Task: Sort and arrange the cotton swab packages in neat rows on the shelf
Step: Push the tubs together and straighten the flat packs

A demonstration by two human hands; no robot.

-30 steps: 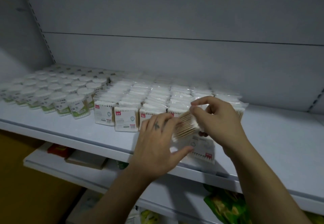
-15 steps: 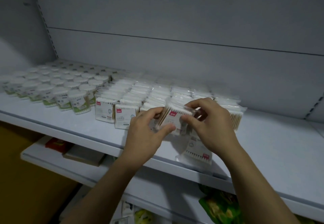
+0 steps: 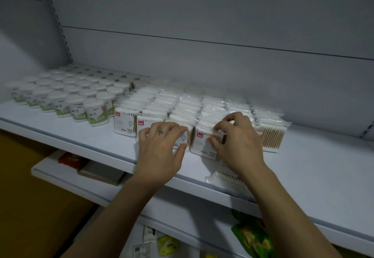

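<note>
Flat cotton swab packages (image 3: 162,104) stand in several rows on the white shelf (image 3: 315,168). My right hand (image 3: 236,142) pinches the top edge of the front package (image 3: 202,142) of one row, which stands upright. My left hand (image 3: 162,146) rests with spread fingers against the front package (image 3: 181,138) of the row to its left. One more package (image 3: 226,177) lies flat on the shelf under my right wrist, partly hidden. A package (image 3: 272,136) at the right end shows its wooden sticks.
Round tubs of cotton swabs (image 3: 66,94) fill the shelf's left part. The right part of the shelf is bare. Below are a lower shelf (image 3: 66,177) with a red item (image 3: 70,159) and green bags (image 3: 253,237). A grey back wall stands behind.
The package I held up in both hands has come down to stand at the front of a row. My left hand has shifted left onto the neighbouring row.
</note>
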